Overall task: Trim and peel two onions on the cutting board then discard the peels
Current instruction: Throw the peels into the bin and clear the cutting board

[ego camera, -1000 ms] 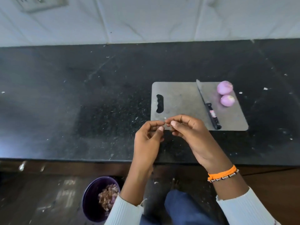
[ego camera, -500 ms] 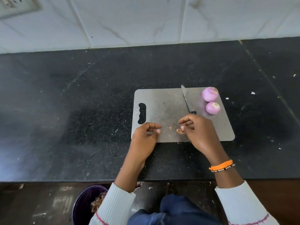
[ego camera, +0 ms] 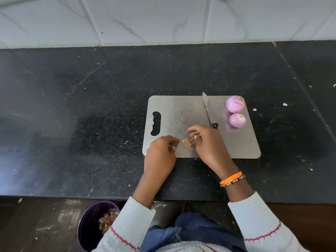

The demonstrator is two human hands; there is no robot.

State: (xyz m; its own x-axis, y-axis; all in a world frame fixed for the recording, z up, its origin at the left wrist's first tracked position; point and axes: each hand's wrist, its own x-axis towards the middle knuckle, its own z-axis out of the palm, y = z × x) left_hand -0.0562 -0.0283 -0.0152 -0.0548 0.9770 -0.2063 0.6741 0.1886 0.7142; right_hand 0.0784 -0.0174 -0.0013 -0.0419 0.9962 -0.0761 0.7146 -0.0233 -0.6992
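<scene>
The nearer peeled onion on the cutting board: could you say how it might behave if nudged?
The nearer onion looks round and smooth, so it would probably roll. Its peeled skin seems glossy, perhaps slippery. The far onion sits close behind and may stop it.

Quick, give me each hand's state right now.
Left hand: fingers curled, apparently holding nothing.
Right hand: pinching a peel scrap on the cutting board.

- You are working over a grey cutting board (ego camera: 181, 110) lying on a black countertop (ego camera: 91, 106) speckled with white.
- Two pale purple onions (ego camera: 234, 104) are showing pinkish-white tops.
- A brownish peel scrap (ego camera: 186, 142) is sitting on the grey.
- You are wearing white ribbed sleeves (ego camera: 254, 220) with a red zigzag line, and an orange bracelet (ego camera: 231, 178).
- The knife (ego camera: 206, 106) is showing a silver blade and black handle.
- The purple bin (ego camera: 87, 226) is holding brown peels.
- The wall tiles (ego camera: 163, 19) are showing white with grey veins.
</scene>
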